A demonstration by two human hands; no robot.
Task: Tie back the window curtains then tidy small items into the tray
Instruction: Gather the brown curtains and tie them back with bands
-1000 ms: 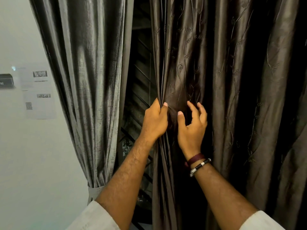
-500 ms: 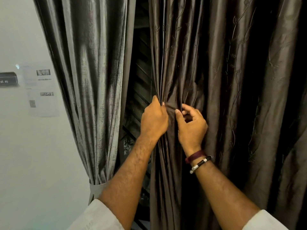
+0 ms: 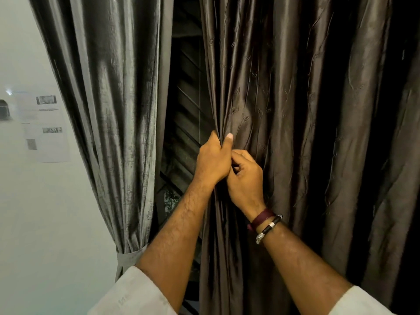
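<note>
Right curtain (image 3: 295, 110): your hands work a dark brown cloth with a satin sheen — raised, embroidered vine lines roughen it.
Left curtain (image 3: 109, 98): grey cloth, glossier, with a slubbed, crosshatched weave you can see in the highlights.
Tieback (image 3: 130, 258): matt grey cloth band.
Sleeves (image 3: 136, 292): your cuffs are plain off-white woven cloth, matt.
Wristbands (image 3: 266, 223): a maroon band, material unclear, and a black band with shiny metal-looking ends.
Wall sheets (image 3: 48, 128): matt paper.
Wall (image 3: 34, 212): smooth, pale — faintly glossy.

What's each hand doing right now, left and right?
Left hand: closed, gripping the edge of the right curtain.
Right hand: fingers curled, pinching folds of the same curtain beside the left hand.
</note>
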